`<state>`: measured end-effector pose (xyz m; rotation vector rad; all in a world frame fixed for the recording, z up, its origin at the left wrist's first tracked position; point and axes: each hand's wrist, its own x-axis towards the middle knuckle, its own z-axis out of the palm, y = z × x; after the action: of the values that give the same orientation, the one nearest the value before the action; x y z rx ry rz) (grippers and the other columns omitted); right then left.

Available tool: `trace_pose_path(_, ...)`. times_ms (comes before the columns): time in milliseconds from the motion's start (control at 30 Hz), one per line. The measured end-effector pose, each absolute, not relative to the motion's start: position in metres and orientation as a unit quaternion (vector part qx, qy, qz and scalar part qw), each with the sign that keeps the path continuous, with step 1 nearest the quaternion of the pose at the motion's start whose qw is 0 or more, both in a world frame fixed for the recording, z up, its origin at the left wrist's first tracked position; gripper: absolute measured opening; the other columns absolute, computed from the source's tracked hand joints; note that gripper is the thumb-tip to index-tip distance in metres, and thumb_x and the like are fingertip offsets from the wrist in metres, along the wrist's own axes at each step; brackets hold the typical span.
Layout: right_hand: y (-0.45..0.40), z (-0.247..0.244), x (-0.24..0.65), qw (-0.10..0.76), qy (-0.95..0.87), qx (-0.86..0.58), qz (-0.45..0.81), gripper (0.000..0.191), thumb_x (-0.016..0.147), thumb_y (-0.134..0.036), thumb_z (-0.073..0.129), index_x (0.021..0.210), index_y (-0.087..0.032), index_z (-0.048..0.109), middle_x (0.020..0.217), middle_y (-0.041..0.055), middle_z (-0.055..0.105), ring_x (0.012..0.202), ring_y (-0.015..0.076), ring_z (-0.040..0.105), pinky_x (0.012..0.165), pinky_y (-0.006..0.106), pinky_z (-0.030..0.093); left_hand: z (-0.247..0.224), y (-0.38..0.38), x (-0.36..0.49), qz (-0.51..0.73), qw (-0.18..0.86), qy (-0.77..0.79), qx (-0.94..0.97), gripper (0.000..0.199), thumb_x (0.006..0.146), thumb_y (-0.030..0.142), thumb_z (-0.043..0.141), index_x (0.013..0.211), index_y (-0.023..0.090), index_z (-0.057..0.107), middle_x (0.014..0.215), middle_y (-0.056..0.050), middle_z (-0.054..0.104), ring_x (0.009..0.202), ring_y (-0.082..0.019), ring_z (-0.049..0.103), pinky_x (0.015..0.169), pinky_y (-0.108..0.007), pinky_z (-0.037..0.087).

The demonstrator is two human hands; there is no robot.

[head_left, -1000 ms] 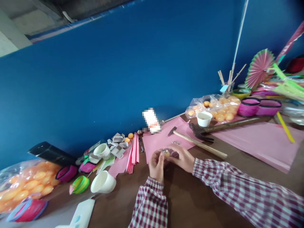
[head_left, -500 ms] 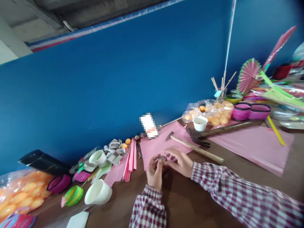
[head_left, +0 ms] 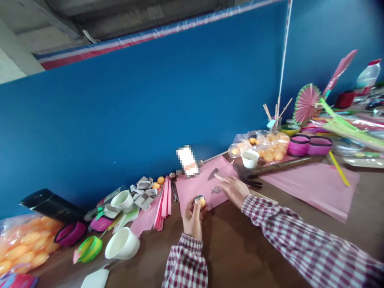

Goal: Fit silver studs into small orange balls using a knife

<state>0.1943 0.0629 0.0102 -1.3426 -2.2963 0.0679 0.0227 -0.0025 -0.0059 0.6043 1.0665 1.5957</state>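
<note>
My left hand [head_left: 193, 220] pinches a small round ball [head_left: 201, 201], silvery on one side and orange-yellow on the other. It is held above the table by the near edge of a pink paper sheet [head_left: 192, 190]. My right hand [head_left: 234, 191] reaches over the wooden handle of a hammer [head_left: 213, 174], with its fingers stretched out and partly covering the handle. The hammer lies on the pink paper, its head pointing away to the left. Small silvery pieces [head_left: 215, 190] lie on the paper between my hands.
A larger dark-headed tool [head_left: 283, 165] lies to the right, beside a white cup [head_left: 250, 159] and a bag of orange balls [head_left: 271, 148]. At left are paper strips [head_left: 164, 204], grey paper pieces [head_left: 144, 196], a white cup [head_left: 122, 243] and another bag of balls [head_left: 28, 244].
My right hand has moved away from the left hand, over to the hammer handle. The ball in my left hand and the silvery pieces on the paper now show clearly.
</note>
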Motion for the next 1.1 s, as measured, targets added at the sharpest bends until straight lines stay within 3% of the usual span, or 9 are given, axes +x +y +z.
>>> trace_pose_path(367, 0.068, 0.002, 0.189, 0.199, -0.831, -0.518, 0.011, 0.021, 0.079, -0.023, 0.042, 0.088, -0.020, 0.061, 0.128, 0.0028, 0.044, 0.089, 0.0180, 0.048, 0.074, 0.026, 0.040, -0.010, -0.002, 0.022, 0.667, 0.536, 0.441, 0.272, 0.041, 0.065, 0.031, 0.066, 0.100, 0.011, 0.056, 0.083, -0.007, 0.065, 0.068, -0.017, 0.064, 0.058, -0.025, 0.053)
trace_pose_path(633, 0.071, -0.003, 0.189, 0.179, -0.827, -0.534, -0.004, 0.026, 0.084, -0.024, 0.035, 0.081, -0.021, 0.061, 0.110, 0.0053, 0.057, 0.085, 0.0169, 0.049, 0.069, 0.025, 0.039, -0.014, -0.001, 0.020, 0.682, 0.545, 0.421, 0.244, 0.037, 0.069, 0.030, 0.062, 0.101, 0.011, 0.057, 0.086, -0.009, 0.065, 0.071, -0.019, 0.064, 0.063, -0.031, 0.053)
trace_pose_path(833, 0.073, -0.006, 0.189, 0.186, -0.828, -0.527, -0.045, 0.025, 0.084, -0.024, 0.036, 0.082, -0.020, 0.060, 0.115, 0.0060, 0.054, 0.083, 0.0181, 0.051, 0.066, 0.027, 0.040, -0.011, -0.003, 0.020, 0.676, 0.544, 0.426, 0.258, 0.041, 0.069, 0.029, 0.062, 0.105, 0.012, 0.056, 0.086, -0.009, 0.065, 0.073, -0.018, 0.064, 0.066, -0.029, 0.052)
trace_pose_path(1033, 0.072, -0.004, 0.190, 0.241, -0.819, -0.520, -0.023, 0.033, 0.085, -0.025, 0.034, 0.114, -0.017, 0.049, 0.101, 0.0095, 0.060, 0.083, 0.0204, 0.053, 0.069, 0.031, 0.042, -0.013, -0.002, 0.021, 0.660, 0.522, 0.440, 0.315, 0.047, 0.062, 0.026, 0.068, 0.106, 0.014, 0.054, 0.092, -0.008, 0.063, 0.076, -0.016, 0.063, 0.071, -0.029, 0.051)
trace_pose_path(1100, 0.069, -0.003, 0.191, 0.295, -0.814, -0.500, 0.017, 0.030, 0.085, -0.027, 0.035, 0.110, -0.018, 0.050, 0.101, 0.0084, 0.060, 0.084, 0.0192, 0.054, 0.071, 0.030, 0.042, -0.016, -0.001, 0.020, 0.656, 0.501, 0.452, 0.339, 0.047, 0.062, 0.027, 0.069, 0.105, 0.014, 0.055, 0.094, -0.008, 0.062, 0.078, -0.016, 0.062, 0.070, -0.030, 0.052)
